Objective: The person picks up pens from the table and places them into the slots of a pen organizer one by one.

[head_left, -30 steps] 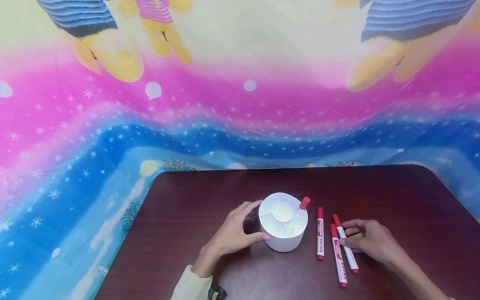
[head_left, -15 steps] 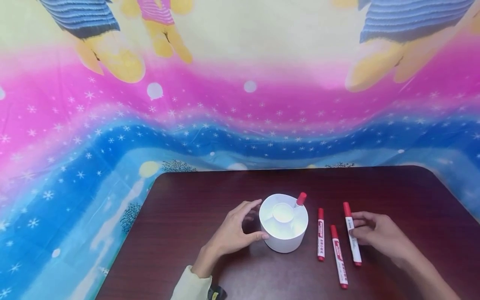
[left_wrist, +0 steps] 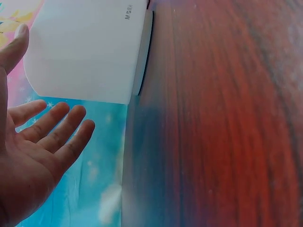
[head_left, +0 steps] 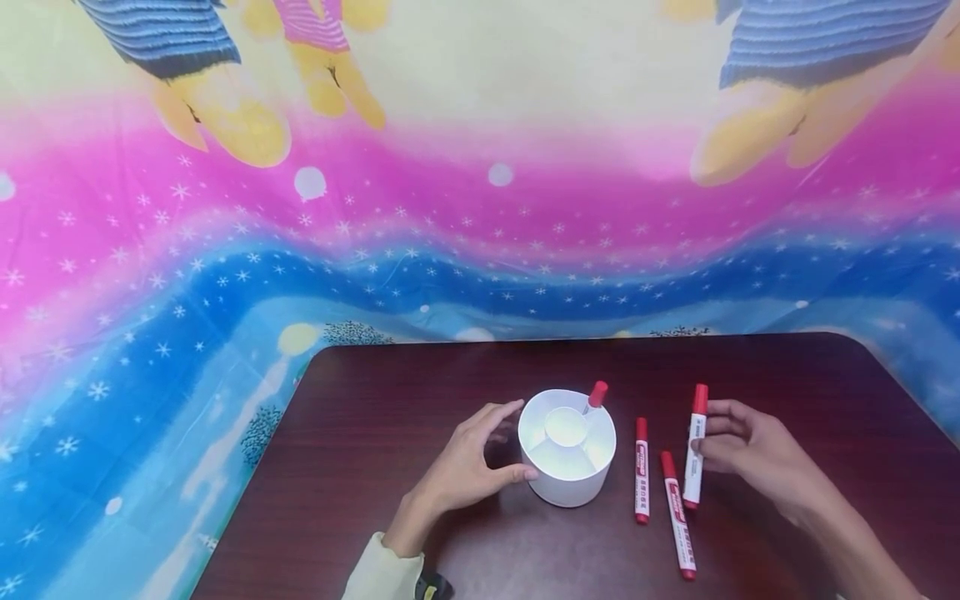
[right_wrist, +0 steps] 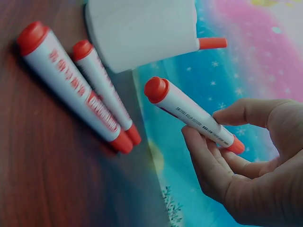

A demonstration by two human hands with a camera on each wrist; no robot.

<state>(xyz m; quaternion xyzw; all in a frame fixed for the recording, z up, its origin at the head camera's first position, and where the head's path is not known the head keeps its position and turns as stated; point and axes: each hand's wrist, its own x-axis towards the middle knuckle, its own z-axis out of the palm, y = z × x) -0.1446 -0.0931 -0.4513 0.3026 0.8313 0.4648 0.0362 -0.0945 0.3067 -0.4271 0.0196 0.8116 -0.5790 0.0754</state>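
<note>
A white round pen holder (head_left: 567, 492) with several compartments stands on the table, and a red-capped marker (head_left: 597, 394) stands in its far right part. My left hand (head_left: 468, 467) is at the holder's left side, thumb near its wall; in the left wrist view the fingers (left_wrist: 66, 132) are spread and loosely bent beside it. My right hand (head_left: 757, 462) pinches a red-and-white marker (head_left: 696, 450) between thumb and fingers, cap up, seen lifted off the table in the right wrist view. Two more red markers lie on the table, one nearer the holder (head_left: 642, 471) and one nearer me (head_left: 678, 517).
The dark wood-grain table (head_left: 420, 375) has rounded far corners. Behind it hangs a colourful printed cloth (head_left: 450, 208) with snowflakes and cartoon figures. A dark band (head_left: 433, 585) shows by the left sleeve (head_left: 386, 567).
My right hand has lifted the marker from beside the others, moved it up and stood it more upright. The holder has turned, carrying its red cap leftward. My left hand has barely moved.
</note>
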